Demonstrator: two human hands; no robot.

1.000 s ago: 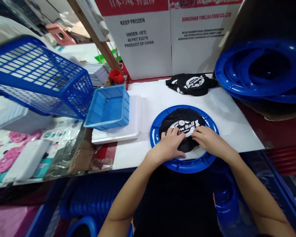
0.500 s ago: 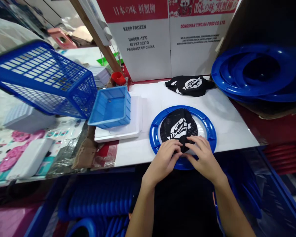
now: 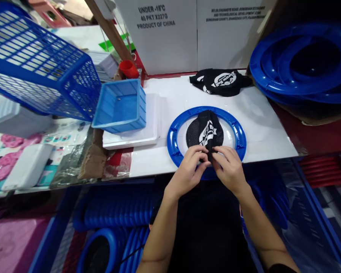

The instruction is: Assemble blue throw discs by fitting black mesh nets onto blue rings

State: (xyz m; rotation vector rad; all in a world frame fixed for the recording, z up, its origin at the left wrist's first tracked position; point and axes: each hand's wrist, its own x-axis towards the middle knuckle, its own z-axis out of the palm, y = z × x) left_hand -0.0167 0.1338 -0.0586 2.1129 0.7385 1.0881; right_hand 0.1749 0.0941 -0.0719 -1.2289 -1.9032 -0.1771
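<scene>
A blue plastic ring [image 3: 174, 131] lies flat on the white board at the table's front edge. Inside it sits a black mesh net [image 3: 204, 131] with white print, bunched narrow. My left hand [image 3: 187, 172] and my right hand [image 3: 229, 168] meet at the ring's near rim, and both pinch the net's near edge between fingers and thumbs. A second black printed net [image 3: 220, 81] lies folded farther back on the board.
A light blue tray [image 3: 121, 108] rests on a white slab left of the ring, with a big dark blue basket [image 3: 39, 64] tilted beyond it. Stacked blue rings [image 3: 298, 64] lean at the right. White cartons [image 3: 170, 34] stand behind. More blue rings [image 3: 113, 216] lie below the table.
Both hands drew back from the net's middle to the ring's near rim and came together. The net went from spread flat to bunched narrow. The camera tilted downward.
</scene>
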